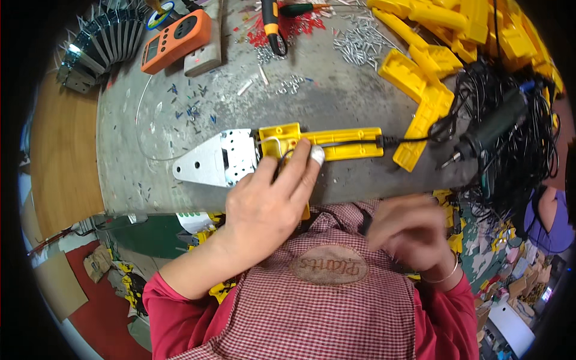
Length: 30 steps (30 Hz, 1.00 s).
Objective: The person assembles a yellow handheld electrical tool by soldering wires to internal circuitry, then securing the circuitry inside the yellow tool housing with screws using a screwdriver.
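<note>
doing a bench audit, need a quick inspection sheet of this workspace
surface: grey scuffed worktable.
job's things: yellow plastic handle shell joined to a silver triangular metal plate.
clutter: loose silver screws, orange handheld meter, pile of yellow plastic shells, dark green power screwdriver.
grips: left hand presses on the shell, one fingertip taped white; right hand blurred near the apron, hold unclear.
cables: black cord tangle at right.
surroundings: cluttered floor, wooden board.
</note>
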{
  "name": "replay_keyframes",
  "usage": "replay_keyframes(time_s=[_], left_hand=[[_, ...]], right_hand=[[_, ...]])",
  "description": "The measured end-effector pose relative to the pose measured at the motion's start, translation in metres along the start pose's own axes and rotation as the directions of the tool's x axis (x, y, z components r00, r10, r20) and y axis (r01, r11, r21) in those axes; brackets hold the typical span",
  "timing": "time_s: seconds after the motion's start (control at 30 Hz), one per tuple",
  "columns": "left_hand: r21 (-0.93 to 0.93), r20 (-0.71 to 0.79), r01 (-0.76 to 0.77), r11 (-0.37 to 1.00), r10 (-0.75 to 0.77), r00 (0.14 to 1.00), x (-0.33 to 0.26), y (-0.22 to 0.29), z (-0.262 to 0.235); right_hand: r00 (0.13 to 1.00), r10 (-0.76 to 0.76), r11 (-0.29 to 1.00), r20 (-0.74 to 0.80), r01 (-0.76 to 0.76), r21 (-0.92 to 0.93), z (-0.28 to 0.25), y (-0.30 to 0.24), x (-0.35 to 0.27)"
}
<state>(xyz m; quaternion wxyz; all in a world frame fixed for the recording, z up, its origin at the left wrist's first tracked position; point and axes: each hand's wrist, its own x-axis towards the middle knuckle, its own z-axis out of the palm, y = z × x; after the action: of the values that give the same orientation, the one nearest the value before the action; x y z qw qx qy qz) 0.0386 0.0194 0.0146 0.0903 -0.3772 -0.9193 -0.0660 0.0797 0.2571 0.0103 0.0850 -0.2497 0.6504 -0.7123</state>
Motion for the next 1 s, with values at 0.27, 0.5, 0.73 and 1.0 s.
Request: replay_keyframes(time_s=[0.27,0.5,0.73,1.0], left_hand=[[0.038,-0.031,-0.01,0.999,0.011,0.999,-0.006,0.008,0.005],[0.079,-0.055,0.013,0.997,-0.009,0.998,-0.007,0.005,0.004],[0.073,-0.053,-0.019,0.997,0.023,0.998,-0.012,0.005,0.005],[0.045,-0.024,0.029,0.999,-0.027,0.999,-0.015,0.005,0.002]], right_hand=[[0.993,-0.093,0.045,-0.074,-0.07,-0.997,-0.012,0.186,-0.073],[0.991,-0.008,0.169,-0.135,-0.132,-0.977,-0.02,0.186,-0.056],[0.987,0.089,0.263,-0.134,-0.153,-0.952,-0.018,0.181,-0.06],[0.974,0.225,0.774,-0.035,-0.2,-0.6,0.0,0.034,-0.079]])
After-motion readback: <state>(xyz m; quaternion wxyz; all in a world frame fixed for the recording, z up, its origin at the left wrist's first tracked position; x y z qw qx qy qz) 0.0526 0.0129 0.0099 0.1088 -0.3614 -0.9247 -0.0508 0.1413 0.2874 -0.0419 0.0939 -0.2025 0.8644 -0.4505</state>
